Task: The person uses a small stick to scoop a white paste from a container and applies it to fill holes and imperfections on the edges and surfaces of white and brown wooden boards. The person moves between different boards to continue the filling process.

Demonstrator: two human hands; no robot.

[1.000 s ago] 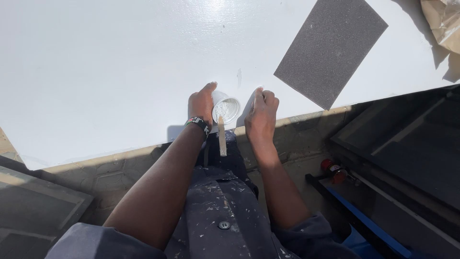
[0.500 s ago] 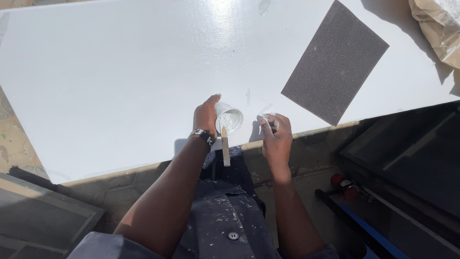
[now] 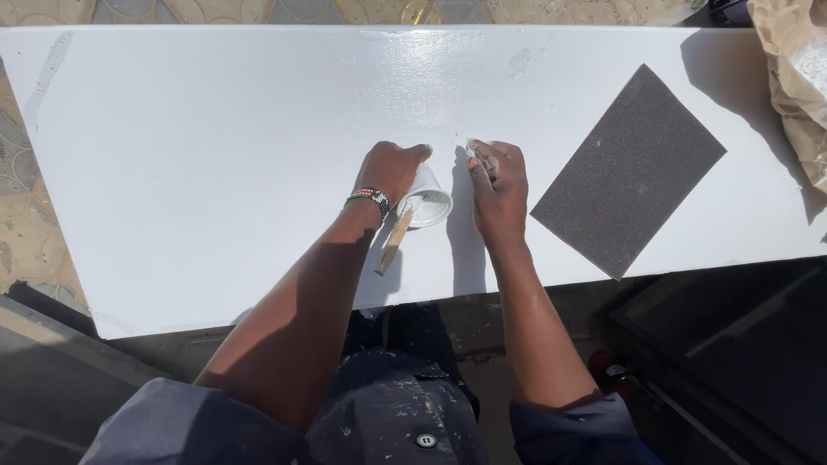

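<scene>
The left hand (image 3: 389, 175) wraps around a small white cup (image 3: 426, 200), tipped on the white board (image 3: 215, 172) so its wooden stick (image 3: 394, 241) pokes out. The right hand (image 3: 497, 188) pinches a small white-smeared tool against the board, probably pressing filler in. A sandpaper sheet (image 3: 627, 170) lies nearby.

A long white-painted board (image 3: 215, 172) spans the view from left to right, its surface glossy, with a bright glare patch near the top centre. Strong sunlight falls from above; hard shadows lie on the board at right. A dark grey rectangular abrasive sheet (image 3: 627, 170) lies flat on the board, right of centre, set at an angle. A crumpled tan paper sack (image 3: 797, 82) overhangs the upper right corner. Patterned tiled floor (image 3: 26, 215) shows at the left edge and along the top. Dark panels (image 3: 741, 362) lie below the board at right.
</scene>
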